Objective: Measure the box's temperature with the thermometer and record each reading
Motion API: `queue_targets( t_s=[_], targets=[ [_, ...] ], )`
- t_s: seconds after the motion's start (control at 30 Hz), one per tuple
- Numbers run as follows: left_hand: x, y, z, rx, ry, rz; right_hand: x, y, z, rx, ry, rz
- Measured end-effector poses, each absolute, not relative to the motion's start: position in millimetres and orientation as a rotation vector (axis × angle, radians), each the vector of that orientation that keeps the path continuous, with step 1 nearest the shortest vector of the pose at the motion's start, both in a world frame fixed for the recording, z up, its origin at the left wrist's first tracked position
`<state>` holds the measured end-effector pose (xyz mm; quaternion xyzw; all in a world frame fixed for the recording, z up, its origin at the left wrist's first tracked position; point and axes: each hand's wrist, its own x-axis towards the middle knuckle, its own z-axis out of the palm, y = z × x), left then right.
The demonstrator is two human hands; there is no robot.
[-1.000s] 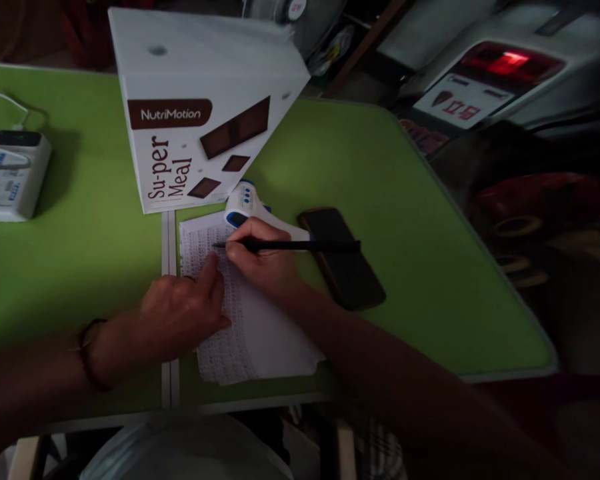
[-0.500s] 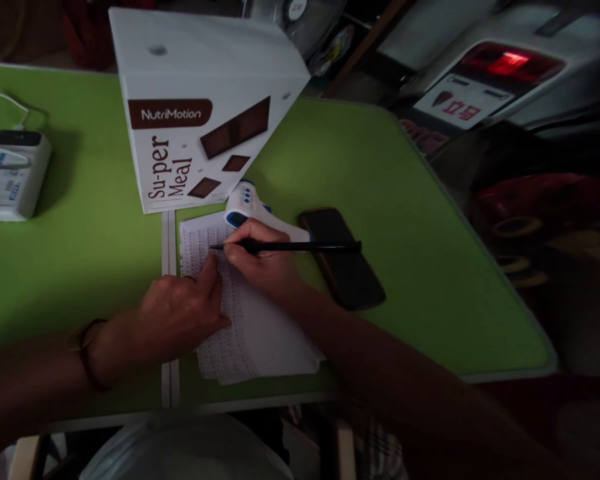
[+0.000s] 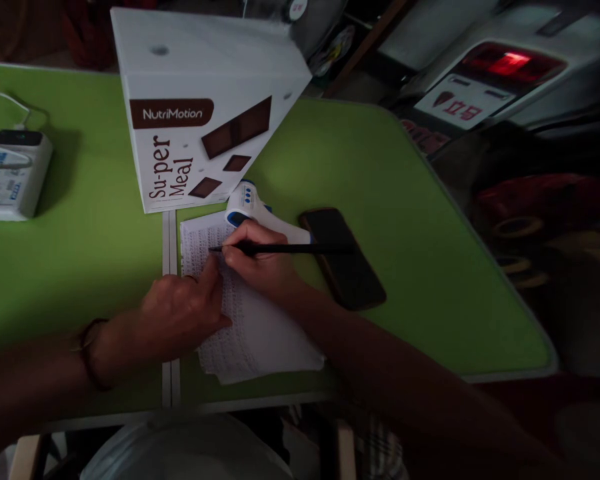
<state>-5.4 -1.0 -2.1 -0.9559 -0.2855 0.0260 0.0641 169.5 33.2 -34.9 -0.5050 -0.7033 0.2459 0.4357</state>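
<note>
A black pen (image 3: pixel 300 249) is pinched in my right hand (image 3: pixel 257 257), with its tip on a written sheet of paper (image 3: pixel 275 333) and its far end over a dark phone (image 3: pixel 350 267). My left hand (image 3: pixel 183 310) rests on the paper's left side, index finger stretched toward the pen tip and thumb out; the other fingers are curled under. Rows of small handwriting cover the left part of the sheet, and its right part looks blank. Just beyond my right hand lies a white and blue handheld thermometer (image 3: pixel 245 200), its handle partly hidden.
On the green table (image 3: pixel 430 287), a tall white NutriMotion box (image 3: pixel 180 87) stands behind the paper. A white power block (image 3: pixel 17 177) with cables sits at the left. Past the table's right edge is a white machine (image 3: pixel 495 80) with a red-lit window.
The pen's far end has swung slightly left and down. Its tip stays at nearly the same spot on the paper, and my left hand has hardly moved.
</note>
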Motion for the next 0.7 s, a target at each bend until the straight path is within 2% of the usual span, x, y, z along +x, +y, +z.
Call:
queue_targets(
  t_s=[0.3,0.7],
  targets=[
    [-6.3,-0.3,2.1,-2.908,-0.861,0.160,171.9,33.6,-36.3,-1.282,-1.763,0.581],
    [-6.8,-0.7,-1.1,-2.900,-0.862,0.087,171.6,32.8,-35.1,-1.284,-1.741,0.574]
  ],
)
